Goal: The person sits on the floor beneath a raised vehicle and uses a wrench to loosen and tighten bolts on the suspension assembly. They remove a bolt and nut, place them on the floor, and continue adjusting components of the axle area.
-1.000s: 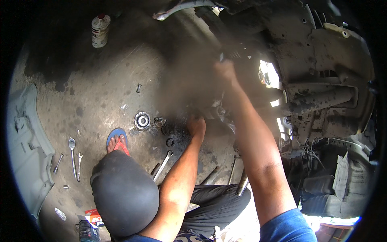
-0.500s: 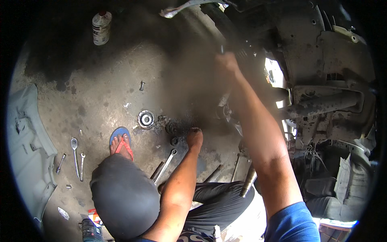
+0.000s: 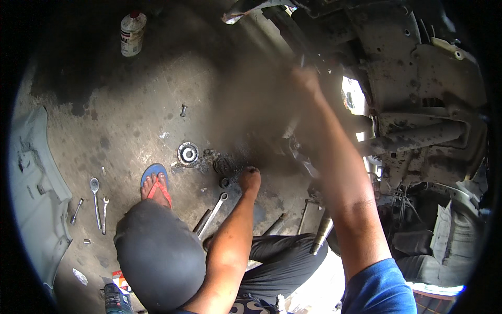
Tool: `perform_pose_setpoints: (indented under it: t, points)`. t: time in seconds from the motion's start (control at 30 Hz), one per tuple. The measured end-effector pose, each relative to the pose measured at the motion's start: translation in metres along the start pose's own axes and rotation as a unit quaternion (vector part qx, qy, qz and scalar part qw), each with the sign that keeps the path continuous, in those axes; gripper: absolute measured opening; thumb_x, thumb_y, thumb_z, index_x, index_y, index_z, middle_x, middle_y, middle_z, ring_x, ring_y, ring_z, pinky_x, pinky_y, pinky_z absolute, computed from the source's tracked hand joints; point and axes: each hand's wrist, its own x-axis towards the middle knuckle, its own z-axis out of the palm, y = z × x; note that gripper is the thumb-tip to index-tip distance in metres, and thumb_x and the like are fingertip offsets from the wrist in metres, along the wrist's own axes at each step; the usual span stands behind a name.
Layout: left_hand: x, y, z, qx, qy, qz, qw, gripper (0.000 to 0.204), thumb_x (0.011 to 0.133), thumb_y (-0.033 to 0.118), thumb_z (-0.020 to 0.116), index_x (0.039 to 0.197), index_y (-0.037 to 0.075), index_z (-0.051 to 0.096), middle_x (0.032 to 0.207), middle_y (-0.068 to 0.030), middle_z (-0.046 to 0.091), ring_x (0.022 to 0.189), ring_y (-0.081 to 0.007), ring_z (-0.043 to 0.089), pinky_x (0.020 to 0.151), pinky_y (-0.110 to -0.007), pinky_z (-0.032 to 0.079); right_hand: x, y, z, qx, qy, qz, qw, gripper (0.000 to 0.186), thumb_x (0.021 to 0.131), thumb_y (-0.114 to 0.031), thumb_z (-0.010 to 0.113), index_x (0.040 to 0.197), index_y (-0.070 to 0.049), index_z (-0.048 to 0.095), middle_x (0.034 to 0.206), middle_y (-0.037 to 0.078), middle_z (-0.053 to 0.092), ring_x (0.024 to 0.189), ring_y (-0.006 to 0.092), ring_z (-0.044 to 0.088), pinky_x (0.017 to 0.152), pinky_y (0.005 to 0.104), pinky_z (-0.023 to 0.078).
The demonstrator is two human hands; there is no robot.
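Observation:
My left hand (image 3: 250, 180) is low over the floor, its fingers curled at the edge of a dark smear that covers the middle of the picture; whatever they grip is hidden. Close to it lie a small dark ring (image 3: 225, 182) and greasy dark round parts (image 3: 221, 164). My right hand (image 3: 307, 81) is raised at the vehicle's underside and looks closed. A thin pale glint shows just above its fist, but blur hides what it holds. Below the right forearm, a shiny metal part (image 3: 300, 154) shows partly through the smear.
A round bearing-like part (image 3: 188, 154), a bolt (image 3: 183, 110) and a ring spanner (image 3: 214, 214) lie on the concrete floor. A ratchet (image 3: 95, 201) and a small spanner (image 3: 105, 214) are at left, beside a grey body panel (image 3: 39, 193). A white bottle (image 3: 133, 34) stands far left.
My right hand has shifted slightly to the right, with the pale glint moving along with it. My left hand stays nearly in place. The whole view has shifted a little.

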Motion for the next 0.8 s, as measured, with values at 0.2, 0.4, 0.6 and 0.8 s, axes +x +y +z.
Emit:
perform_pose_setpoints:
  t: [0.2, 0.4, 0.6, 0.8]
  points:
    - [0.000, 0.004, -0.006, 0.031, -0.018, 0.007, 0.999, 0.029, 0.088, 0.029, 0.055, 0.096, 0.008, 0.073, 0.107, -0.0178, 0.071, 0.104, -0.0361, 0.066, 0.089, -0.044, 0.051, -0.001, -0.085, 0.010, 0.173, 0.128, 0.347, 0.913, 0.044, 0.091, -0.042, 0.068, 0.080, 0.001, 0.068, 0.070, 0.014, 0.065, 0.061, 0.0254, 0.063, 0.056, 0.0408, 0.048]
    - [0.001, 0.001, -0.014, 0.046, -0.016, -0.021, 0.999, 0.027, 0.086, 0.026, 0.059, 0.098, 0.006, 0.072, 0.107, -0.0196, 0.070, 0.104, -0.0368, 0.066, 0.090, -0.043, 0.050, -0.032, -0.111, 0.013, 0.097, 0.154, 0.247, 0.952, 0.023, 0.086, -0.018, 0.061, 0.066, -0.006, 0.062, 0.062, -0.003, 0.052, 0.055, 0.0084, 0.045, 0.047, 0.0326, 0.033]
    - [-0.003, 0.008, -0.013, -0.015, -0.041, -0.049, 0.998, 0.027, 0.086, 0.025, 0.060, 0.100, 0.005, 0.071, 0.104, -0.0211, 0.070, 0.104, -0.0388, 0.065, 0.090, -0.044, 0.050, -0.017, -0.079, 0.029, 0.207, 0.106, 0.322, 0.918, 0.026, 0.091, -0.020, 0.060, 0.080, 0.003, 0.064, 0.068, 0.011, 0.062, 0.060, 0.0244, 0.061, 0.053, 0.0367, 0.047]
    - [0.003, 0.000, -0.011, 0.019, -0.032, -0.038, 0.999, 0.027, 0.085, 0.025, 0.060, 0.103, 0.008, 0.071, 0.106, -0.0192, 0.070, 0.103, -0.0375, 0.066, 0.092, -0.043, 0.050, -0.014, -0.097, 0.021, 0.107, 0.091, 0.379, 0.915, 0.029, 0.093, -0.025, 0.061, 0.080, 0.001, 0.066, 0.068, 0.012, 0.065, 0.063, 0.0240, 0.064, 0.054, 0.0365, 0.049]
